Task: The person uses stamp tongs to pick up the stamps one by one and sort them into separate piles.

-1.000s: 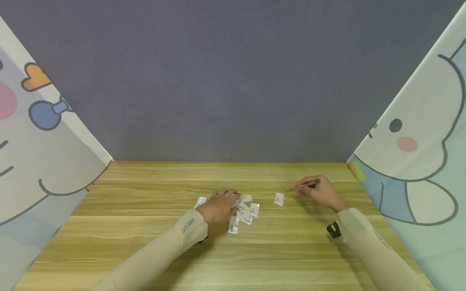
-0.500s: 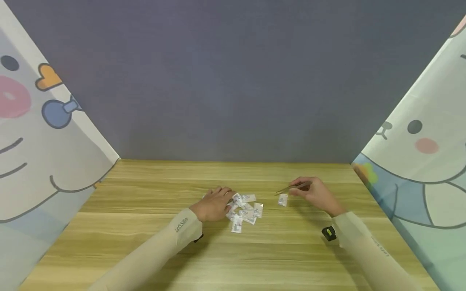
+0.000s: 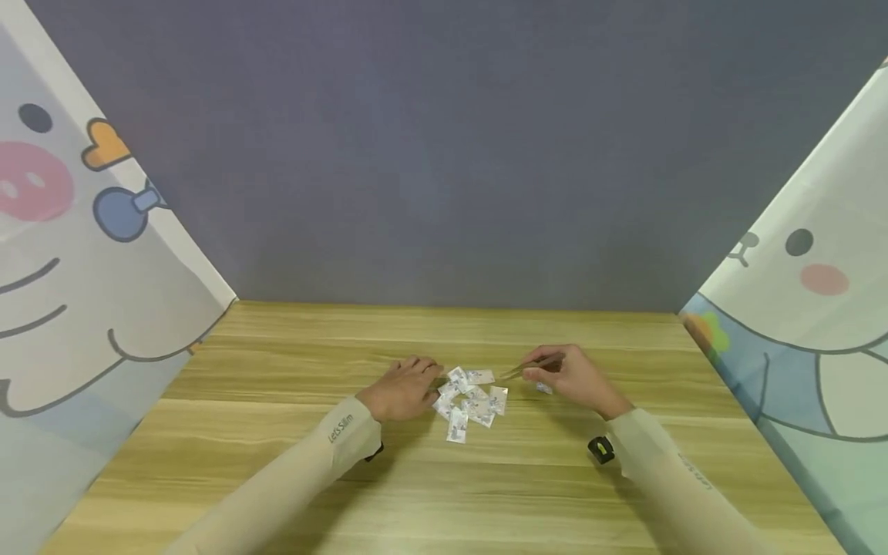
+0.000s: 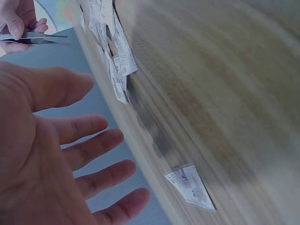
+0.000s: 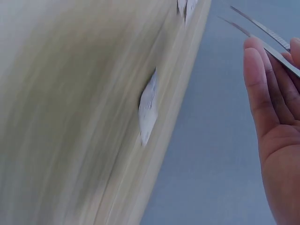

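Observation:
Small white printed sachets [image 3: 479,408] lie in a loose, overlapping heap on the wooden table. Just left of the heap is my left hand [image 3: 402,389], fingers spread and holding nothing. In the left wrist view it is raised off the table, and a lone sachet [image 4: 191,186] lies beyond its fingertips; the hand hides that one in the head view. My right hand [image 3: 579,381] grips metal tweezers [image 5: 260,26], their tips apart with nothing between them. Those tips hover by the heap's right side. Another single sachet [image 5: 149,110] lies below the right hand, partly covered in the head view.
The wooden tabletop [image 3: 444,493] runs back to a plain grey wall panel [image 3: 444,154]. Side panels with cartoon drawings stand at the left [image 3: 139,293] and right [image 3: 819,324]. A black device [image 3: 601,449] sits under the right wrist.
My right hand has carried the tweezers left, past the lone sachet towards the heap. My left hand has drawn slightly left, uncovering more of the heap. The head view has shifted slightly.

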A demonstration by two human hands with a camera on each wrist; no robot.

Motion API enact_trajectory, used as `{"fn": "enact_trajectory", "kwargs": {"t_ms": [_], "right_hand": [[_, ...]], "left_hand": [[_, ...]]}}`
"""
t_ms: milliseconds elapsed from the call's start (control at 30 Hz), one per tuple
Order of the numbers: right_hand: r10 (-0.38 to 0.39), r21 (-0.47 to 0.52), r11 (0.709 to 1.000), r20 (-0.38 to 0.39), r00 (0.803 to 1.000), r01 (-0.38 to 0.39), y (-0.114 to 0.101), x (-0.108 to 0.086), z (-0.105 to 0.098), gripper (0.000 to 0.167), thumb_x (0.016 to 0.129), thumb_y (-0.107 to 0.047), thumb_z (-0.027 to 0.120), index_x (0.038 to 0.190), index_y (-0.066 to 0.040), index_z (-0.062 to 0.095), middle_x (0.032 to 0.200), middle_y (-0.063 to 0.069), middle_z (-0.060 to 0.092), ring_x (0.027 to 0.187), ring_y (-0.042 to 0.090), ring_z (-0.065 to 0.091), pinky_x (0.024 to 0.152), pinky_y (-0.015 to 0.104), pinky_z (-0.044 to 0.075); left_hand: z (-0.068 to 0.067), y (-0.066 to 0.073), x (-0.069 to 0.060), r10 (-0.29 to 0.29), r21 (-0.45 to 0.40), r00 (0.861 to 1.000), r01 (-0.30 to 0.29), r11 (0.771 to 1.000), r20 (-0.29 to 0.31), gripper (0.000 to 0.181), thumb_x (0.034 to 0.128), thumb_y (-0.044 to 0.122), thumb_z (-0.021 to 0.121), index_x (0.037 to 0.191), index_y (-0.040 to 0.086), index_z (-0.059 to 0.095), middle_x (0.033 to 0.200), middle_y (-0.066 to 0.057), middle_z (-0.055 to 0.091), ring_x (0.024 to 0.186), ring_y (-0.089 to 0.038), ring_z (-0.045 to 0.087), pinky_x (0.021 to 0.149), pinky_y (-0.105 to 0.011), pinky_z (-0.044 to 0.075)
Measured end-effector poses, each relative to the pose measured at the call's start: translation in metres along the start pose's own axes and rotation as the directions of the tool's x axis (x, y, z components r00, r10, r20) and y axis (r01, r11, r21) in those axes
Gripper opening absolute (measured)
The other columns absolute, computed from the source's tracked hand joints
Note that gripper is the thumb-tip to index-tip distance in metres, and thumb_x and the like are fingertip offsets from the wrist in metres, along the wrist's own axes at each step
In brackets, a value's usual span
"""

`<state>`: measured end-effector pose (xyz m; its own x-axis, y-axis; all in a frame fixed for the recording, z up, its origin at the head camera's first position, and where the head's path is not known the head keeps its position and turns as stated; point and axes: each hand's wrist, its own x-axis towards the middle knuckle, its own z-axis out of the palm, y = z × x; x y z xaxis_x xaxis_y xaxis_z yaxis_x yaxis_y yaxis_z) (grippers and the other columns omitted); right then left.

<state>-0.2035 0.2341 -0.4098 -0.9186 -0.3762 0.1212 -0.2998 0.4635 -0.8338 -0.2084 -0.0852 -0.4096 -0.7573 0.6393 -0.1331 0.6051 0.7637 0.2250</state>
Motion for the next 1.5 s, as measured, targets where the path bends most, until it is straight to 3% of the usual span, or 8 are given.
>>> {"fn": "enact_trajectory", "kwargs": {"t_ms": [300,467,733,967,1067,1300,1500], "right_hand": [[-0.021,0.003,1.0,0.047,0.999,0.021,-0.008,0.009,0.021,0.011,0.085,-0.015,0.071,0.095,-0.009,0.072,0.088,0.008,0.068,0.079,0.033,0.064,0.069,0.034,0.053],[-0.038,0.005,0.999,0.088,0.995,0.038,-0.009,0.012,0.031,0.014,0.085,-0.016,0.071,0.096,-0.008,0.071,0.088,0.003,0.068,0.078,0.031,0.064,0.068,0.036,0.053],[-0.034,0.012,0.999,0.145,0.989,0.033,-0.014,0.011,0.04,0.015,0.085,-0.02,0.071,0.097,-0.011,0.072,0.084,0.003,0.069,0.073,0.028,0.064,0.064,0.03,0.052],[-0.001,-0.004,1.0,0.139,0.99,0.001,-0.018,0.01,0.046,0.014,0.086,-0.01,0.07,0.098,-0.004,0.07,0.087,0.008,0.068,0.076,0.028,0.064,0.067,0.03,0.052],[0.001,0.008,1.0,0.148,0.989,-0.003,-0.028,0.008,0.047,0.014,0.086,-0.005,0.068,0.099,0.001,0.069,0.089,0.01,0.067,0.077,0.029,0.064,0.068,0.029,0.052],[-0.003,0.011,1.0,0.14,0.99,0.001,-0.046,0.004,0.047,0.012,0.086,-0.005,0.068,0.096,0.002,0.069,0.09,0.008,0.067,0.074,0.025,0.063,0.062,0.026,0.051],[-0.04,0.017,0.999,0.131,0.991,0.038,-0.039,0.005,0.05,0.012,0.087,-0.003,0.067,0.096,0.004,0.069,0.088,0.012,0.067,0.07,0.033,0.063,0.059,0.029,0.052]], "left_hand": [[0.0,0.002,-0.001,0.01,0.024,1.0,-0.011,1.0,0.006,0.04,0.0992,0.024,0.05,0.137,0.012,0.047,0.14,-0.006,0.042,0.131,-0.026,0.033,0.104,-0.055,0.026],[0.0,0.003,-0.001,0.013,0.028,1.0,-0.013,1.0,0.01,0.041,0.0977,0.023,0.053,0.136,0.011,0.048,0.139,-0.006,0.043,0.131,-0.027,0.032,0.104,-0.055,0.026],[0.001,0.003,-0.004,0.092,0.031,0.996,-0.092,0.995,0.007,0.034,0.0965,0.018,0.055,0.13,0.013,0.054,0.133,0.0,0.048,0.127,-0.022,0.036,0.101,-0.055,0.03],[0.005,-0.001,-0.01,0.218,0.05,0.976,-0.217,0.975,-0.01,0.027,0.0965,0.013,0.055,0.123,0.016,0.059,0.134,-0.001,0.05,0.122,-0.021,0.041,0.098,-0.054,0.035],[0.006,-0.002,-0.014,0.259,0.018,0.966,-0.259,0.966,0.001,0.026,0.0968,0.013,0.054,0.121,0.019,0.062,0.132,0.003,0.052,0.118,-0.017,0.042,0.098,-0.052,0.036],[0.01,-0.001,-0.019,0.374,0.056,0.927,-0.374,0.926,0.01,0.027,0.0962,0.012,0.054,0.118,0.024,0.066,0.124,0.008,0.056,0.117,-0.016,0.044,0.098,-0.047,0.037],[0.012,0.001,-0.018,0.365,0.05,0.931,-0.366,0.929,0.026,0.028,0.0956,0.012,0.055,0.119,0.023,0.067,0.124,0.007,0.056,0.117,-0.015,0.044,0.097,-0.05,0.038]]}}
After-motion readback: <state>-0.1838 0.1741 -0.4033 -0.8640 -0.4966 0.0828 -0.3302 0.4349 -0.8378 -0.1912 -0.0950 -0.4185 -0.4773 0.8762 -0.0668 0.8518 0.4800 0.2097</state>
